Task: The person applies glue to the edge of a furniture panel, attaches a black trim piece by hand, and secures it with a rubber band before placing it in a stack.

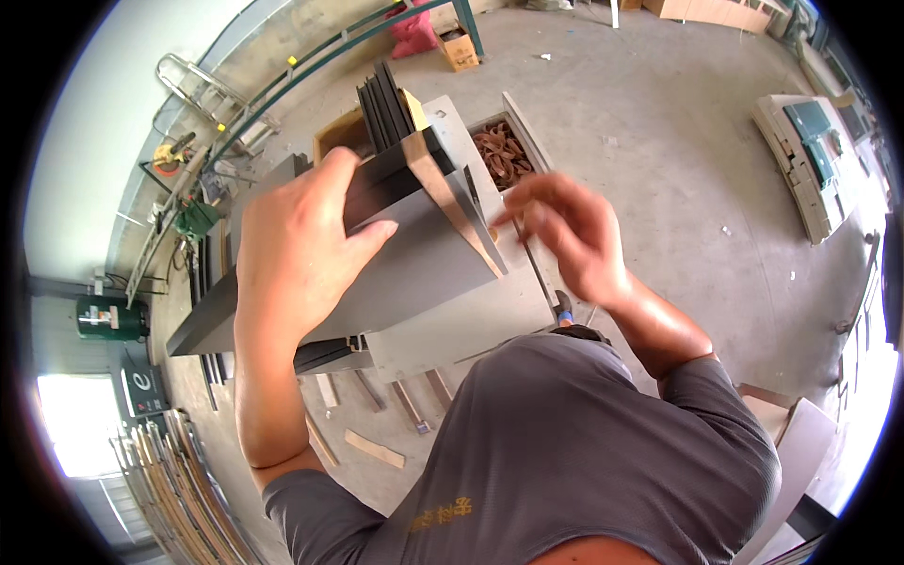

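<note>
A long dark grey panel or bar (405,250) lies slantwise in front of me. Its far end meets several black strips (384,108) that stick up beyond it. A flat brown band (443,193) runs over the end of the dark piece, down to its near right corner. My left hand (301,245) grips the piece left of the band, thumb along its top face and the other fingers mostly hidden. Just right of the band's lower part, my right hand (574,235) hovers with bent, separated fingers. They are slightly blurred, and I see nothing held in them.
Under the piece is a pale grey work table (452,334). An open tray (513,108) beyond it holds many brown bands (502,153). Wood strips (375,449) lie on the floor. A green metal frame (348,45) stands behind, and a grey-green machine (805,165) at far right.
</note>
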A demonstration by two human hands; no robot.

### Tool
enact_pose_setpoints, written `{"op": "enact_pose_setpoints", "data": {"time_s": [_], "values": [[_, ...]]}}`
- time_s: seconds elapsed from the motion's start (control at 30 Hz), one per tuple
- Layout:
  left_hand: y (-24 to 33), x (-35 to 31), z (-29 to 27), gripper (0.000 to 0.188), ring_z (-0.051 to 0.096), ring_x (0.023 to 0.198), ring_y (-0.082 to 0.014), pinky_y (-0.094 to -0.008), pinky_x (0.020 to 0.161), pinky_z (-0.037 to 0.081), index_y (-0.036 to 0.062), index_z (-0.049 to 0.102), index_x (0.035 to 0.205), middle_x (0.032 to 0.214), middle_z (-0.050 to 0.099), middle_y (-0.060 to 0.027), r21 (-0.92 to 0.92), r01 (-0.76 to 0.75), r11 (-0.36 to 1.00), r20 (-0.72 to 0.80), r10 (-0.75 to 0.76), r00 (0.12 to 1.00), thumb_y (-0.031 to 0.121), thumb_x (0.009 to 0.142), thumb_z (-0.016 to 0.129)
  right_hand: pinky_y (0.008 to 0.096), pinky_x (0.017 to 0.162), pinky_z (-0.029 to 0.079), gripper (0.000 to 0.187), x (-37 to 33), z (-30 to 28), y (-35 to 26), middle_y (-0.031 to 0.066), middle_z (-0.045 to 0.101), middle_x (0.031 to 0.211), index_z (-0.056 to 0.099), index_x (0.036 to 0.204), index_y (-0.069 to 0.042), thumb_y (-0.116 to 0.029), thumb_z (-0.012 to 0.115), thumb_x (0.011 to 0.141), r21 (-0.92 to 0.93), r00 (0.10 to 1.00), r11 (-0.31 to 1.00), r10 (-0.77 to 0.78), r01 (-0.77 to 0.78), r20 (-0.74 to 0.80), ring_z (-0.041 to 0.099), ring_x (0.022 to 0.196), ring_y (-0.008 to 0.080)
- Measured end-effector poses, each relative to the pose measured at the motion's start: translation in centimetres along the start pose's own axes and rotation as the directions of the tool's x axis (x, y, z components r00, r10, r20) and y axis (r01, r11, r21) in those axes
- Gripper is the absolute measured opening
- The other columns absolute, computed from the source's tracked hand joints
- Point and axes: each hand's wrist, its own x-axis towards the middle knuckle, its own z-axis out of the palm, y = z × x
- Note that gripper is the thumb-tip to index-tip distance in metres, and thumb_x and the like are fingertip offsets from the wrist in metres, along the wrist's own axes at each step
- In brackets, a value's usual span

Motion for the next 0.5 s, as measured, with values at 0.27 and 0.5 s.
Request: {"op": "enact_pose_setpoints", "data": {"time_s": [0.27, 0.5], "values": [[1.6, 1.5, -0.7, 0.047, 0.071, 0.089, -0.0382, -0.0432, 0.078, 0.055, 0.0034, 0.059, 0.111, 0.096, 0.072, -0.0183, -0.076, 0.034, 0.997, 0.028, -0.031, 0.999, 0.009, 0.072, 0.084, 0.0272, 0.079, 0.049, 0.045, 10.0, 0.1, 2.6, 0.0037, 0.070, 0.099, 0.072, 0.109, 0.000, -0.043, 0.062, 0.102, 0.446, 0.843, 0.828, 0.057, -0.340, 0.536, 0.061, 0.088, 0.0105], [1.5, 1.2, -0.6, 0.056, 0.072, 0.088, -0.0376, -0.0440, 0.077, 0.055, 0.0088, 0.053, 0.119, 0.095, 0.071, -0.0156, -0.142, 0.161, 0.977, 0.087, -0.150, 0.985, 0.005, 0.073, 0.084, 0.0296, 0.087, 0.050, 0.044, 10.3, 0.1, 1.4, 0.0045, 0.070, 0.102, 0.071, 0.109, 0.003, -0.040, 0.062, 0.103, 0.457, 0.758, 0.762, 0.068, -0.459, 0.648, 0.062, 0.093, 0.0114]]}}
